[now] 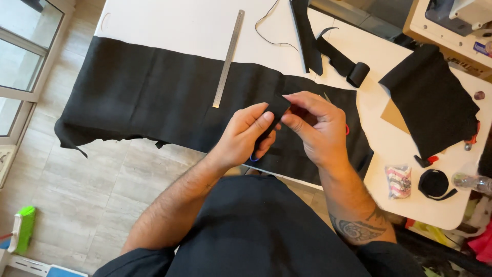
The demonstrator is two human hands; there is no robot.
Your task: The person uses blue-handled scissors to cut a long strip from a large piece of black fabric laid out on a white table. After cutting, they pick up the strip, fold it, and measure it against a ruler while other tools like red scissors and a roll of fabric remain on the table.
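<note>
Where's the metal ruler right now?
In the head view the metal ruler lies slanted on the white table, up and left of both hands, its lower end resting on the large black fabric.

sewing machine (451, 15) cut off by top edge, blue item (253, 158) (mostly hidden) under left hand (246, 134)
</note>
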